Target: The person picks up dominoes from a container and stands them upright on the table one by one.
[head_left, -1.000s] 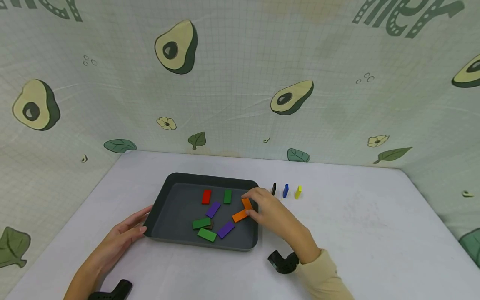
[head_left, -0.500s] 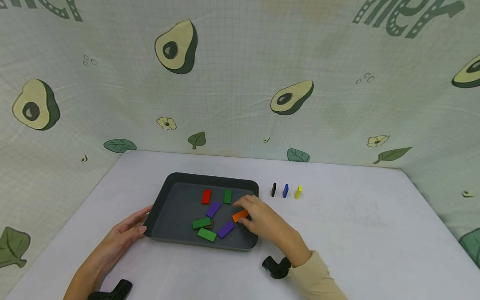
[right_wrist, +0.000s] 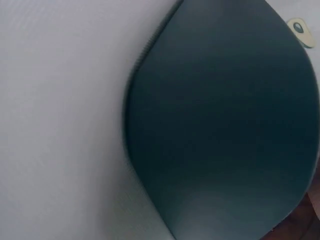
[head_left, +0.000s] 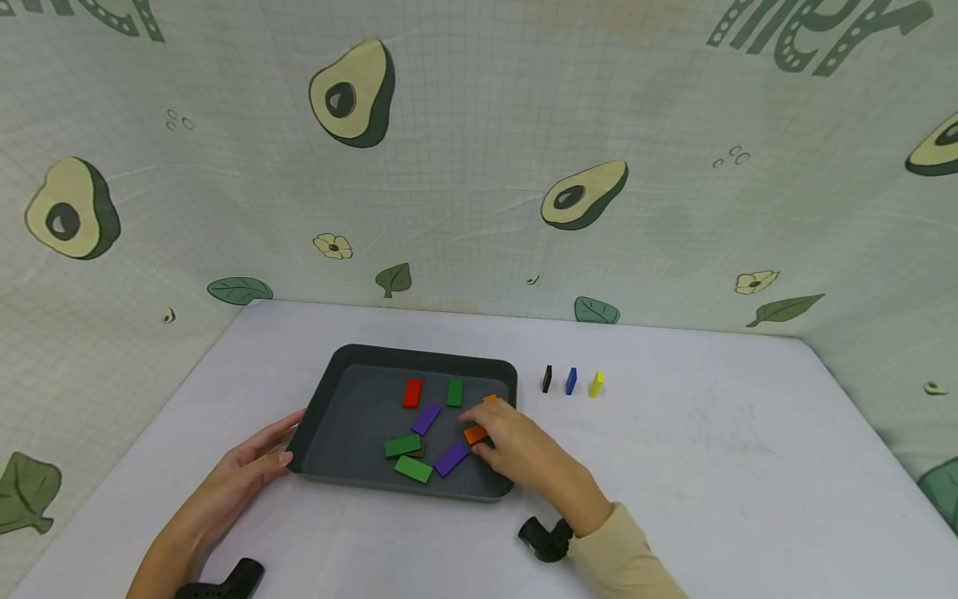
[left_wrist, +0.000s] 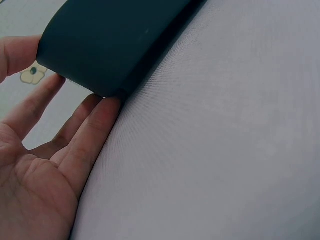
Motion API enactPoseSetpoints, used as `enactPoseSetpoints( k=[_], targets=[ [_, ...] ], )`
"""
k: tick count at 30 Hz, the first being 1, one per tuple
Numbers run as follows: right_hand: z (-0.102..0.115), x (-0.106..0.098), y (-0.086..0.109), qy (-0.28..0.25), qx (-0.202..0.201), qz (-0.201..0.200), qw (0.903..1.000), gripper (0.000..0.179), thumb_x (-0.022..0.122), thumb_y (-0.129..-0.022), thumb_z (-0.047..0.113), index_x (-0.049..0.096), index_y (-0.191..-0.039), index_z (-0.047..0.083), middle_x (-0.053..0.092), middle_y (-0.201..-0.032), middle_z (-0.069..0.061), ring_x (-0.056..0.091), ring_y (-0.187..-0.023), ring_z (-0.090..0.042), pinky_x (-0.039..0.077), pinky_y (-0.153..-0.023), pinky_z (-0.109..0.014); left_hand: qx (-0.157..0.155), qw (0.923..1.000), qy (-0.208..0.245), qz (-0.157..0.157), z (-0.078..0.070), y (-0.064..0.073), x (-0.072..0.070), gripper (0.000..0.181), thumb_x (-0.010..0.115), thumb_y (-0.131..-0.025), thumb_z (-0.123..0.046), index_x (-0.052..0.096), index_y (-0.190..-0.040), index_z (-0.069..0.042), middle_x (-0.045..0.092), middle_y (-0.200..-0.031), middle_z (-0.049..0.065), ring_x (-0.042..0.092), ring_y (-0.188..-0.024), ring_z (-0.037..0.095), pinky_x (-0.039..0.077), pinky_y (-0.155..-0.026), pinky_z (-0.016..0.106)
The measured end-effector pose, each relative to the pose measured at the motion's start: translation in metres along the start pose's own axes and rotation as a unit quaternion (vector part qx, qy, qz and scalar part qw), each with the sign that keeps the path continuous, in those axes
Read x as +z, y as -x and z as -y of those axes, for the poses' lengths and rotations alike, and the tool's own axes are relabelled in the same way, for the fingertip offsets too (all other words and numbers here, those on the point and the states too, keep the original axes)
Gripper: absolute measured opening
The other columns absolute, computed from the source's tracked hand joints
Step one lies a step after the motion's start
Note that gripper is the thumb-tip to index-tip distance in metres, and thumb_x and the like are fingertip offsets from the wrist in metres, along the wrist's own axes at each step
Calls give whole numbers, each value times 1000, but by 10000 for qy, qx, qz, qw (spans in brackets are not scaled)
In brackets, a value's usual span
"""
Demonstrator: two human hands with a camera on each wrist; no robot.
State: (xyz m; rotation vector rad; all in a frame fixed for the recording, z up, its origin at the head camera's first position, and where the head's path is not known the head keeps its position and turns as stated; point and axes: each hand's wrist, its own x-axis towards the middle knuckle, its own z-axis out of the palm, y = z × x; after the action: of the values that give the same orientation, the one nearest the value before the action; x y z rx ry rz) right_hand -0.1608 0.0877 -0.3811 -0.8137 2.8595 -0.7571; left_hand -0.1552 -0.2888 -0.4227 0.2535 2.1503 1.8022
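A dark grey baking tray sits on the table with several coloured dominoes lying flat inside. My left hand rests against its left end, thumb at the near corner; in the left wrist view, its extended fingers touch the tray's outer wall. Over the tray's right side, my right hand has its thumb and forefinger on either side of an orange domino. Another orange domino is mostly hidden behind this hand. The tray wall blocks most of the right wrist view.
Upright on the table, right of the tray, stand a black domino, a blue domino and a yellow domino. In the tray lie red, purple and green dominoes. A patterned cloth hangs behind.
My right hand has moved left and down, from near the upper orange domino to around the lower one. The left hand, tray and dominoes look unmoved.
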Motion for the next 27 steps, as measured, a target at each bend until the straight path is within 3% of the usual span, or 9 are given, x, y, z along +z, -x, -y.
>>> enactPoseSetpoints(
  k=[16,27],
  targets=[
    [-3,10,-4,577,-307,-129,9978,31,68,-83,6,62,-113,7,61,-112,-5,55,-109,-19,48,-90,-33,-42,10000,-9,39,0,0,-1,53,46,-97,-14,26,-147,-11,37,-131,-28,39,-115,-19,41,-87,10],
    [-3,14,-4,1056,-532,-331,9924,28,70,-80,5,65,-108,8,62,-106,-4,55,-100,-19,46,-89,-32,24,10000,30,43,1,0,0,53,45,-97,-12,27,-147,-10,39,-131,-27,40,-115,-18,41,-87,10]
  ],
)
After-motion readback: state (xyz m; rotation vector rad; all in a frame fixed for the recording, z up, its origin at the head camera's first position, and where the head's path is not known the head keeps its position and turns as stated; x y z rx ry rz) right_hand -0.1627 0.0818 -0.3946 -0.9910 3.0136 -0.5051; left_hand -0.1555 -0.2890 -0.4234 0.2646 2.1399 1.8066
